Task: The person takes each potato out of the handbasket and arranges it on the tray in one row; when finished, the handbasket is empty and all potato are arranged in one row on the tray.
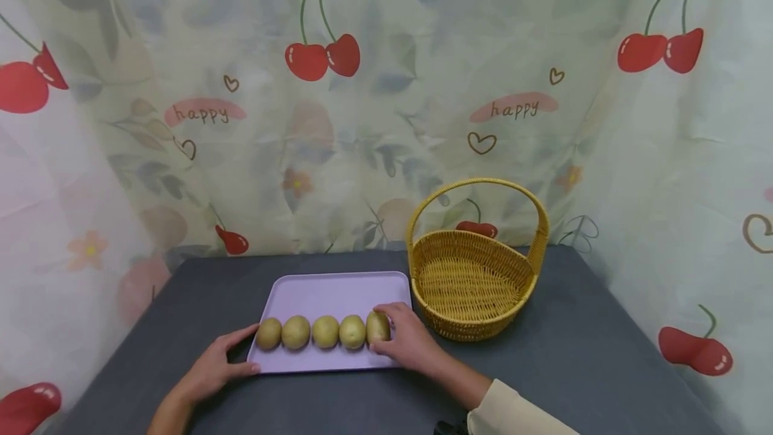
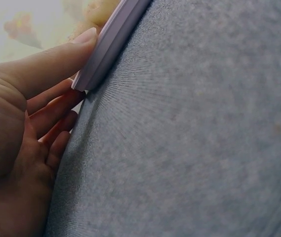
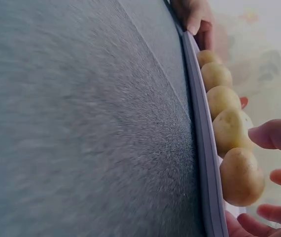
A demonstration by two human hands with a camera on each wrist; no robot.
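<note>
Five is avoided here: several potatoes stand in a row along the near side of a lilac tray (image 1: 338, 293). At the row's right end, my right hand (image 1: 407, 337) spreads its thumb and fingers around the last potato (image 3: 241, 177). In the right wrist view gaps show between the fingers and that potato, and the thumb (image 3: 271, 135) reaches beside the neighbouring potato (image 3: 229, 129). My left hand (image 1: 211, 364) holds the tray's near left corner, its thumb (image 2: 64, 61) on the rim and its other fingers on the far side of the corner. The leftmost potato (image 1: 268, 333) lies close to its fingertips.
A woven basket (image 1: 474, 324) with a tall arched handle stands just right of the tray. Both rest on a dark grey table (image 1: 592, 354). A curtain (image 1: 374, 106) printed with cherries hangs behind and along both sides.
</note>
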